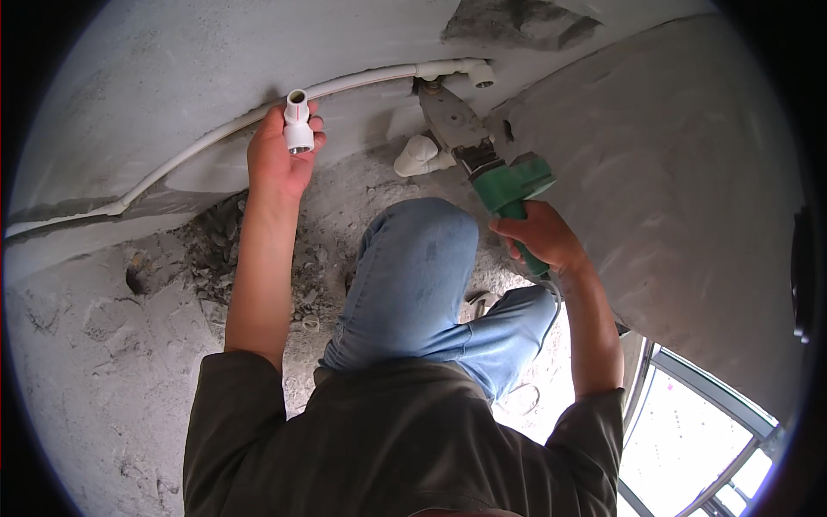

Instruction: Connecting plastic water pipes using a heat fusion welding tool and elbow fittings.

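Grey wall [172,69]; white pipe [357,80] along it. Green tool [508,185], flat metal head at the pipe, contact unclear. Right hand [547,237]: fingers wrapped round its grip. Left hand [280,168]: fingers grasping small white fitting [298,135] near the pipe.

No words, numbers or signs can be read at this work site. The white pipe fitting [298,135] at far left carries a red stripe but no legible lettering, and the long white pipe [362,80] along the far wall shows none either. Nothing can be made out on the body of the green tool [508,185] at right, or on its grey metal plate [455,121]. Specks on the bright window pane [685,431], near right, are too small to decipher.
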The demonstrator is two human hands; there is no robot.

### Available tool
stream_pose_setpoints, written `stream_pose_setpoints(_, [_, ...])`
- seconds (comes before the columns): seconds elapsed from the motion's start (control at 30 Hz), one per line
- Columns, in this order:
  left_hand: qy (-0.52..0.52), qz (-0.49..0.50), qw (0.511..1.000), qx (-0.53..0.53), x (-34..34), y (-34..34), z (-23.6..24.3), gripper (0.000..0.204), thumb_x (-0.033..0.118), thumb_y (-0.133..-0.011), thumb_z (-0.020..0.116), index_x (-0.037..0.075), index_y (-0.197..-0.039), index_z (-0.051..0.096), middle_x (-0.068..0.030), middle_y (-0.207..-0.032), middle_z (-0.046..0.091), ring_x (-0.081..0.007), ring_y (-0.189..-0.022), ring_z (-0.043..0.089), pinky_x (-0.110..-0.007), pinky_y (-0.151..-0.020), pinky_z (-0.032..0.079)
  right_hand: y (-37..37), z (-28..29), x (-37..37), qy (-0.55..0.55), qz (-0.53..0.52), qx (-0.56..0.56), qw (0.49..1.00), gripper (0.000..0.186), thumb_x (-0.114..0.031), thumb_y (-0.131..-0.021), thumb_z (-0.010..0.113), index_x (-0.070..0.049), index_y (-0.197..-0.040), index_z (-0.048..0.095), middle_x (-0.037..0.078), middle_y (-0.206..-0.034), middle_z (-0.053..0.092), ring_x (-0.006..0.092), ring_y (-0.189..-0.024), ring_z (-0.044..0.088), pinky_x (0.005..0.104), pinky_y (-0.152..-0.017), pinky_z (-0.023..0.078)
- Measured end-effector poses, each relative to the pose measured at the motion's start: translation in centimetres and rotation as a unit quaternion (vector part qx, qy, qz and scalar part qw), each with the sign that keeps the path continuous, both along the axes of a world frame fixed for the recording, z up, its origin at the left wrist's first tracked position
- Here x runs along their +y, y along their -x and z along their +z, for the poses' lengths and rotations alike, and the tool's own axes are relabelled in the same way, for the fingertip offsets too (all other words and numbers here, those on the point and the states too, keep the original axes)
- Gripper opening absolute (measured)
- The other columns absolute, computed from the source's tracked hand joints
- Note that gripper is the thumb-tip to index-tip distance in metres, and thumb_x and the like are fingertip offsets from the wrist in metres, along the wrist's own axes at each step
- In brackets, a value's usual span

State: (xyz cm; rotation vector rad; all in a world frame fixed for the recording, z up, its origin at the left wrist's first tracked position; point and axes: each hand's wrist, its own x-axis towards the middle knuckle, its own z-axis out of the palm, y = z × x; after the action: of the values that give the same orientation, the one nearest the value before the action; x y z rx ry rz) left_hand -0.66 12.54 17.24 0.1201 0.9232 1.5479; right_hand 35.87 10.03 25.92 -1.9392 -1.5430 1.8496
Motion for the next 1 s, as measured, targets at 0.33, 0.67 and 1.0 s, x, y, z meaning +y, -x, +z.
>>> stream_pose_setpoints(0.33, [0.043,0.047,0.998,0.023,0.6,-2.8,0.8,0.02,0.025,-0.1,0.053,0.007,-0.104,0.062,-0.0076,-0.092,0.067,-0.0187,-0.072,0.061,-0.032,-0.059,0.048,-0.3,0.1,-1.1,-0.001,0.002,0.004,1.0,0.023,-0.02,-0.085,0.07,-0.002,-0.075,0.058,0.004,-0.063,0.056,0.0137,-0.051,0.056,0.0299,-0.049,0.045])
stream_pose_setpoints(0.67, [0.031,0.052,0.997,-0.046,1.8,-2.2,-1.8,0.022,0.029,-0.097,0.06,0.009,-0.102,0.065,-0.0057,-0.087,0.068,-0.0183,-0.072,0.064,-0.032,-0.059,0.05,-0.5,-0.7,-1.3,-0.012,0.004,0.009,1.0,0.018,-0.016,-0.086,0.07,-0.002,-0.082,0.059,0.003,-0.065,0.057,0.0122,-0.051,0.054,0.0285,-0.047,0.042])
stream_pose_setpoints(1.0, [0.032,0.07,0.997,0.002,0.8,-2.5,-2.0,0.023,0.029,-0.097,0.06,0.008,-0.105,0.065,-0.0065,-0.089,0.069,-0.0182,-0.073,0.065,-0.032,-0.058,0.05,-0.6,-1.0,-2.1,-0.024,-0.004,-0.001,1.0,0.024,-0.022,-0.084,0.07,-0.002,-0.076,0.06,0.004,-0.062,0.057,0.0142,-0.052,0.057,0.031,-0.05,0.046])
